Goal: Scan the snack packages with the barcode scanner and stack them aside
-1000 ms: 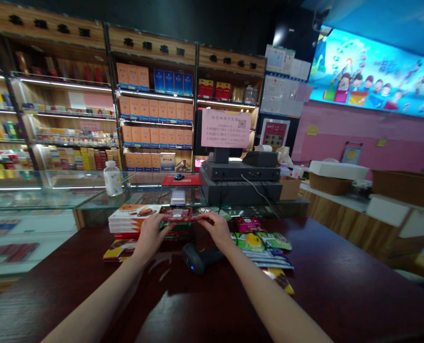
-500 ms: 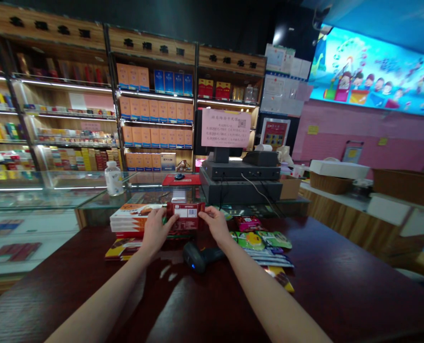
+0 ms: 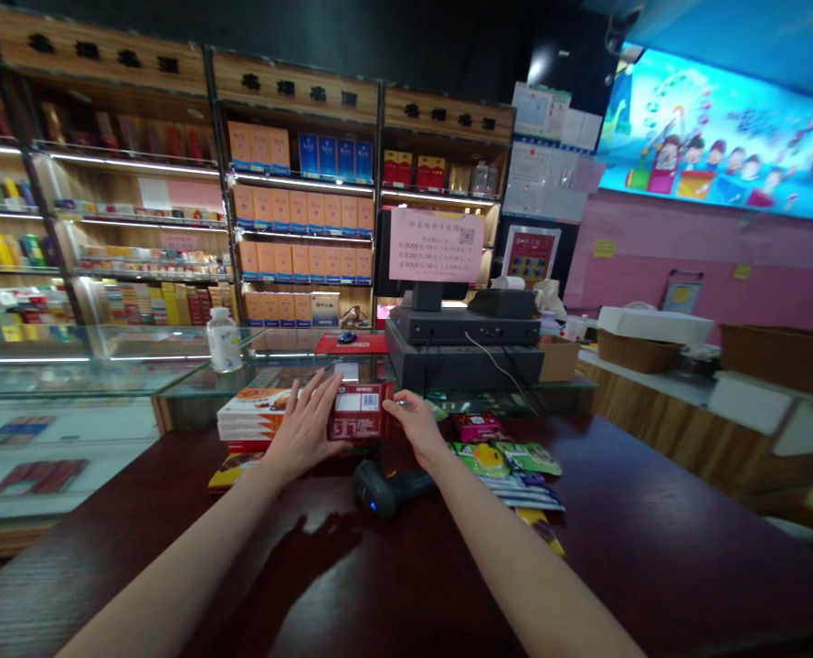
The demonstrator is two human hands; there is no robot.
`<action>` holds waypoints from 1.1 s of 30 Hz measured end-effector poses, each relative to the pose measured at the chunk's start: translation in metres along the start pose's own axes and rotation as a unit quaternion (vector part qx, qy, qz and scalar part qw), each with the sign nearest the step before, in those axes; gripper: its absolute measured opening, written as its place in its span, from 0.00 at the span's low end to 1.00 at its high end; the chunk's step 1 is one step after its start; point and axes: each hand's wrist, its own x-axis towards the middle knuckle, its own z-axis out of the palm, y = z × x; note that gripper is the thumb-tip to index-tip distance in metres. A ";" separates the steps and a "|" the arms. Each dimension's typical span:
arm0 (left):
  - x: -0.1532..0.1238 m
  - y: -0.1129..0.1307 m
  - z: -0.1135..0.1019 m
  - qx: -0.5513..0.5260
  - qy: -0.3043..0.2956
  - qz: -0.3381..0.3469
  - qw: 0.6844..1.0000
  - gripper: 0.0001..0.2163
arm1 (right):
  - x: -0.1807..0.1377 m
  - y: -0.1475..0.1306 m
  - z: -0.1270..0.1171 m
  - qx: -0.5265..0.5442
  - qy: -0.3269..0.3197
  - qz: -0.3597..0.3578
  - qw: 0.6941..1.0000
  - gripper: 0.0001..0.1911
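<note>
A dark red snack packet [image 3: 357, 425] with a white barcode label stands upright above the table, its printed side toward me. At its right edge my right hand [image 3: 413, 422] pinches it between thumb and fingers. My left hand [image 3: 303, 425] is open at the packet's left side, fingers stretched up and thumb by the lower edge; whether it touches the packet I cannot tell. Behind that hand is a stack of white-and-orange boxes [image 3: 246, 420], partly covered. Below the packet lies a black barcode scanner [image 3: 379, 491] with a blue light, its handle running toward my right wrist.
Green snack bags [image 3: 495, 459], a pink packet [image 3: 479, 426] and yellow packs [image 3: 542, 528] lie on the right of the dark table [image 3: 626, 548]. At the back are a cash register [image 3: 461, 338] and a white bottle [image 3: 224, 343] on the glass counter. Stocked shelves line the wall.
My left hand has loosened its pinch on the packet's left edge, and its fingers have stretched out. The right hand keeps its pinch on the packet, which has barely moved.
</note>
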 end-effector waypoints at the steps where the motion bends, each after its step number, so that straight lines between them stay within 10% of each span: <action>1: 0.000 0.000 -0.001 0.005 -0.004 0.010 1.000 0.50 | 0.000 0.000 0.000 -0.001 -0.001 0.001 1.000 0.19; 17: -0.011 -0.001 0.001 0.026 -0.014 0.004 1.000 0.39 | -0.016 0.012 -0.043 -0.154 -0.122 -0.006 0.981 0.25; 25: -0.018 -0.010 0.001 0.060 -0.008 0.011 0.998 0.36 | -0.049 0.001 -0.078 -0.413 -0.349 0.001 0.841 0.47; 33: -0.024 -0.012 0.005 0.074 -0.003 0.016 0.997 0.36 | -0.053 0.013 -0.072 -0.514 -0.321 -0.093 0.790 0.39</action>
